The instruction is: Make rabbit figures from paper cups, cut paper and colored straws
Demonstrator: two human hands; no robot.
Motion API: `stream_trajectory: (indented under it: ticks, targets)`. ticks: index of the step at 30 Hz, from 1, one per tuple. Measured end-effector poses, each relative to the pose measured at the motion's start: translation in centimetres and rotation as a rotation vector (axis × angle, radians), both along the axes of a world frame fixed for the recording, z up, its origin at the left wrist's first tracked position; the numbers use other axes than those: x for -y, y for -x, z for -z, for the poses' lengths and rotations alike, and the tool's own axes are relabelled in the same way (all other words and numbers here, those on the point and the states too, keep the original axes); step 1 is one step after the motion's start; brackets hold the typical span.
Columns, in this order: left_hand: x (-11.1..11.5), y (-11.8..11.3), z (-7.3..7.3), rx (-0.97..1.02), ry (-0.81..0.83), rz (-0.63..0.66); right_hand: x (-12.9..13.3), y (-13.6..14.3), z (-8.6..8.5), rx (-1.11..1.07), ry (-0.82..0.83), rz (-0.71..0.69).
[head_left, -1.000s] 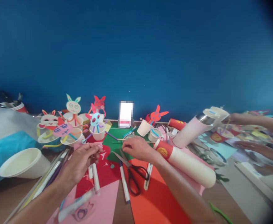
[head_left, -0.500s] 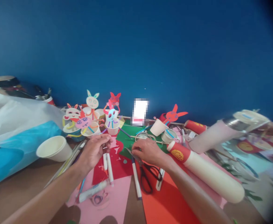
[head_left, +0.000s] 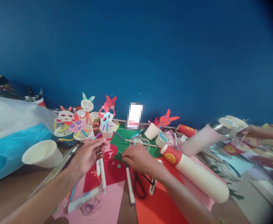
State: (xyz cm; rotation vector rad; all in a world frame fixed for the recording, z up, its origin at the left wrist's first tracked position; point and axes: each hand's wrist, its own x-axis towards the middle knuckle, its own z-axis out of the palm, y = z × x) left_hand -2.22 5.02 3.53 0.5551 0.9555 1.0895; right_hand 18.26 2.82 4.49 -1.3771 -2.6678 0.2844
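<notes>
My left hand hovers over the left part of the red paper, fingers loosely curved and apart, with nothing visible in them. Cut shapes mark that sheet, and two white markers lie just below the hand. My right hand is closed, its fingertips pointing down at the edge of the green paper. Whatever its fingers pinch is hidden. Under this hand lie black-handled scissors, their blades covered. Beside them are a white marker with a dark cap and a white cutter.
Paper cups with animal-face figures stand along the back left. A tipped cup with a red rabbit figure is at back right. A long cup stack lies right, near a flask. Another person's arm reaches in.
The view has shifted slightly, moving most things left. My left hand's fingers have loosened and spread. My right hand now covers the scissor blades, whose tip showed before.
</notes>
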Motion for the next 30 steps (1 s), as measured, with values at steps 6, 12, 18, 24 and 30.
stream_trajectory:
  ticks: [6,12,18,24,30]
  targets:
    - [-0.1,0.0,0.8,0.005,0.048,0.016,-1.4,-2.5,-0.4,0.024,-0.003,0.077]
    - [0.2,0.0,0.7,-0.003,0.041,0.026,-1.3,-2.3,0.5,0.055,0.019,0.126]
    - [0.4,-0.4,0.8,-0.044,0.014,0.024,-1.2,-2.0,0.2,-0.007,0.022,0.146]
    - [2.0,-1.9,0.5,-0.128,-0.029,0.095,-0.4,-0.5,-0.6,-0.259,0.017,0.18]
    - [3.4,-3.2,0.8,-0.147,-0.055,0.149,0.3,1.6,0.6,-0.785,0.294,0.216]
